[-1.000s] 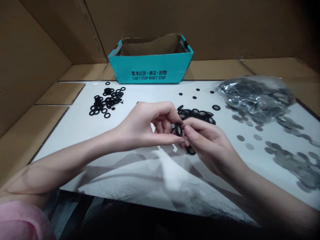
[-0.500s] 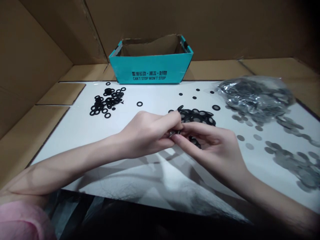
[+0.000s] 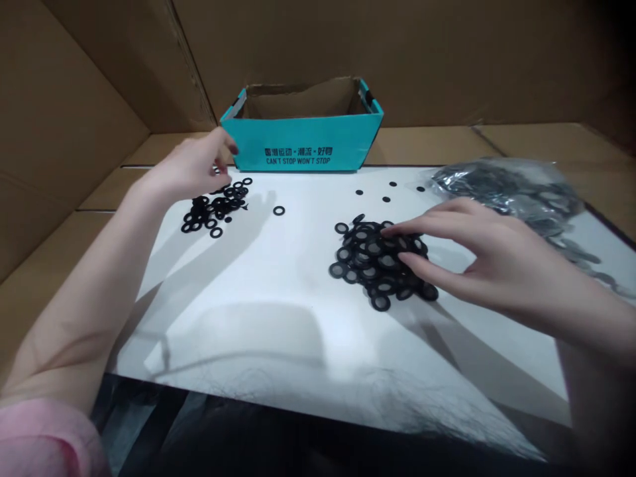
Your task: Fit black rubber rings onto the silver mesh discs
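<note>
Teal box, open-topped, with "CAN'T STOP WON'T STOP" across the front, so a handy landmark for everything else. Just in front of the box's left end, a messy little pile of plain black rings. Left hand bent over the back of that pile, right by the box's left corner. Thumb and forefinger clearly apart, other fingers mostly tucked out of sight, so can't tell about any contact with the rings or the box.

Out in front of the box's middle, one lone ring, flat and well apart from the pile. Farther out from the box, in front of its right end, the big heap of grey-centred rings, all jumbled and overlapping. Right hand reaching over the heap's right side, thumb and forefinger spread with a gap between, touching or just above, can't tell.

Near the box's right end, four small black discs, scattered. Well right of the box, a clear plastic bag full of grey discs, plus loose grey discs in front, partly hidden by the right arm. White tabletop in front of the box, cardboard panels behind.
</note>
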The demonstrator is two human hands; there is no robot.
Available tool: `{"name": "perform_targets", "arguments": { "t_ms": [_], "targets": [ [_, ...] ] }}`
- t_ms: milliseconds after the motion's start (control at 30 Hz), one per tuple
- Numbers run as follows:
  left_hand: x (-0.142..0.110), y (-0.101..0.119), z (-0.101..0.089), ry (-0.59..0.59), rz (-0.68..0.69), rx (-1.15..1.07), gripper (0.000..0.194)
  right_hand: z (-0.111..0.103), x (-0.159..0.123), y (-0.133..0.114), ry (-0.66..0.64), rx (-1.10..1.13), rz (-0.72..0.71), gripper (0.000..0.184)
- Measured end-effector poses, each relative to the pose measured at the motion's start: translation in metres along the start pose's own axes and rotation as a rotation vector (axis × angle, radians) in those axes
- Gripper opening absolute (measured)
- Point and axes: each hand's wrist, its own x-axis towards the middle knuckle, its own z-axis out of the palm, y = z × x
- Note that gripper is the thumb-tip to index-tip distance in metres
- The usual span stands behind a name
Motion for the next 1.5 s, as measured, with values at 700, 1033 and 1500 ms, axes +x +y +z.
{"name": "perform_targets", "arguments": {
  "t_ms": [700, 1033, 1500],
  "targets": [
    [0.024, -0.052, 0.04, -0.272, -0.17, 0.159, 0.051, -0.012, -0.005, 0.004, 0.052, -0.06, 0.046, 0.03],
    [0.025, -0.06, 0.043, -0.187, -0.152, 0.076, 0.038, -0.03, -0.09, 0.061, -0.041, -0.213, 0.477, 0.025],
    [0.021, -0.047, 0.034, -0.108, -0.116, 0.02, 0.033, 0.006, -0.087, 0.059, -0.007, -0.046, 0.539, 0.043]
  ]
}}
